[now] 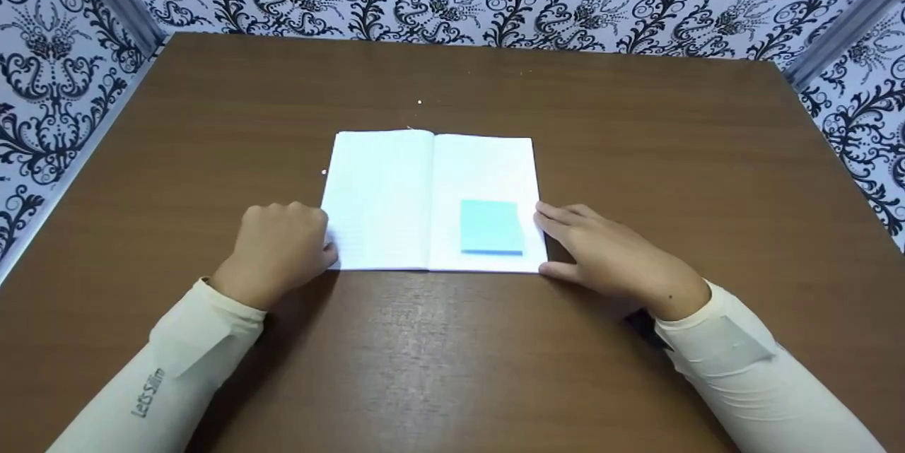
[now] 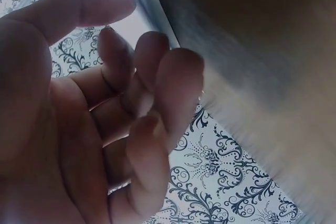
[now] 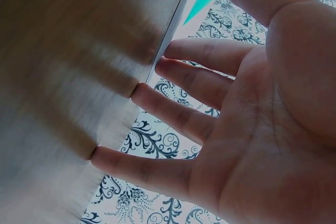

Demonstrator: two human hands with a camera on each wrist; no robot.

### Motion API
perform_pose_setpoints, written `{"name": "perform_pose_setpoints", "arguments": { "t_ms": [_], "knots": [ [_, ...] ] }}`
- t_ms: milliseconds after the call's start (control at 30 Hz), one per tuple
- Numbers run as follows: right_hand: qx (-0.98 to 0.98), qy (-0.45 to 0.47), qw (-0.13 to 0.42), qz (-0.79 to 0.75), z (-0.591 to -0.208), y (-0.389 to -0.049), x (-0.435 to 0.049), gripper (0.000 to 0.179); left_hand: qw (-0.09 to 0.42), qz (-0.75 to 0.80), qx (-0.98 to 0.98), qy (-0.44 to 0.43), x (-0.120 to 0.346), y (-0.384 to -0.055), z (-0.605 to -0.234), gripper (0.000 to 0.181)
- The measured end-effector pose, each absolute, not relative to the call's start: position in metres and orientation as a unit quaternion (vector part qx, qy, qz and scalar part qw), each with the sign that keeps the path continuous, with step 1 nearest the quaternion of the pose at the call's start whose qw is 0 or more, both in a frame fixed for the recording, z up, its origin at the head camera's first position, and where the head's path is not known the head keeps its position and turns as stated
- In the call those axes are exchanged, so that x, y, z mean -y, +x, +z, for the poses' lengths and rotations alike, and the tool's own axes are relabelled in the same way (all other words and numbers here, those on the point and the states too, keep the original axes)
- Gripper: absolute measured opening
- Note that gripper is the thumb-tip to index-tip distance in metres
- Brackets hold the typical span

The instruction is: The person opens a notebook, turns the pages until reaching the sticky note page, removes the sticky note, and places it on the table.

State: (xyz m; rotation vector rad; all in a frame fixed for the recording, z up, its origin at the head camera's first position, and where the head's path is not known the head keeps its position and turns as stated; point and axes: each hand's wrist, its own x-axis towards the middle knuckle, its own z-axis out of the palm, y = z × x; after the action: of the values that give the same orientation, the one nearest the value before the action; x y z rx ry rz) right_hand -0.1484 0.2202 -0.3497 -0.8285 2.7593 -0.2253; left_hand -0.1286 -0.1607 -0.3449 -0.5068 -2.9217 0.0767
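An open notebook (image 1: 378, 191) with pale pages lies on the brown table. On the lower part of its right page sits a turquoise pad of sticky notes (image 1: 491, 227). My left hand (image 1: 283, 244) is at the notebook's lower left edge, its thumb overlapping the page corner in the head view. In the left wrist view its fingers (image 2: 176, 82) are loosely curled, with a gap between thumb and forefinger. At the right edge, my right hand (image 1: 611, 251) has its fingers extended, with fingertips and thumb right at the notebook's side.
The wide brown table (image 1: 636, 128) reaches to walls of black-and-white patterned paper (image 1: 452, 1) behind and at both sides. Small white specks (image 1: 419, 102) lie beyond the notebook and left of it. Pale sleeves (image 1: 749, 361) cover both forearms.
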Motion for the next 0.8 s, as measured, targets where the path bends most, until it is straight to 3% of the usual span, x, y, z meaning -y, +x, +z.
{"name": "perform_pose_setpoints", "arguments": {
  "t_ms": [167, 600, 800],
  "knots": [
    [-0.948, -0.283, 0.125, -0.078, -0.350, -0.148, -0.220, 0.073, 0.087, 0.033, 0.981, -0.172, 0.157, -0.132, -0.345, 0.034],
    [-0.948, -0.281, 0.126, -0.079, -0.350, -0.149, -0.220, 0.073, 0.194, 0.015, 0.957, -0.214, 0.116, -0.147, -0.349, 0.025],
    [-0.947, -0.285, 0.122, -0.081, -0.350, -0.149, -0.220, 0.073, 0.182, 0.019, 0.955, -0.234, 0.092, -0.153, -0.347, 0.024]
  ]
}}
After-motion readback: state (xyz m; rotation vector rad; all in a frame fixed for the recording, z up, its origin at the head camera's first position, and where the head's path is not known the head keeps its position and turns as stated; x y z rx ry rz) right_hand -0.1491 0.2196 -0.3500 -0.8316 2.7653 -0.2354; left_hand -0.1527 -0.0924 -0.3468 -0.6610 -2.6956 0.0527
